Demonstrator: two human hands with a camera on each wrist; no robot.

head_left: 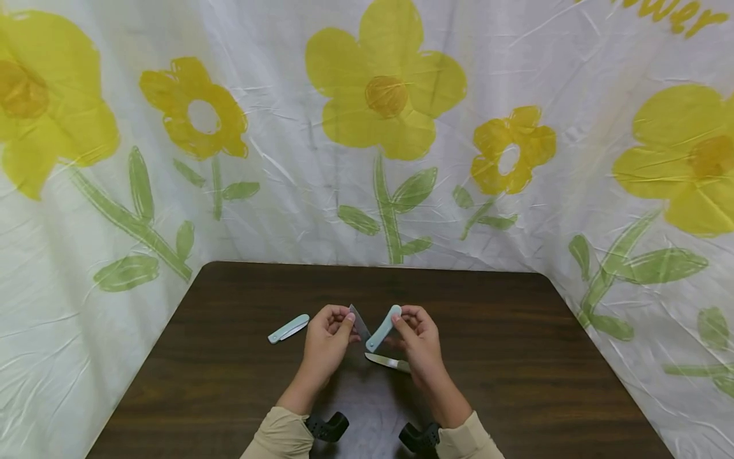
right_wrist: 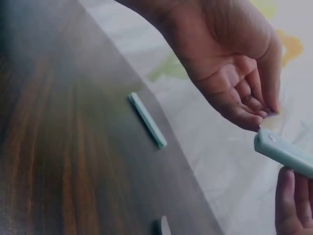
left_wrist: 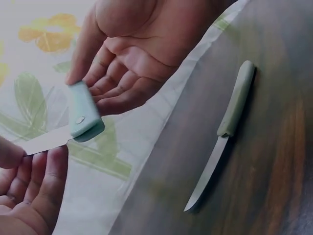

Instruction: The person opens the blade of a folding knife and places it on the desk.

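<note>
A folding knife with a pale mint handle is held up over the table between both hands, its blade swung partway out. The left hand pinches the blade between thumb and fingers, as the left wrist view shows close up. The right hand grips the handle near its far end. Below them on the table lies a second knife with its blade fully out, partly covered by the right hand in the head view. A third mint knife lies folded, left of the left hand.
The dark wood-grain table stretches out on both sides of the hands. Beyond its far edge hangs a white curtain printed with yellow flowers. Black wrist cameras sit on both wrists, at the beige sleeves.
</note>
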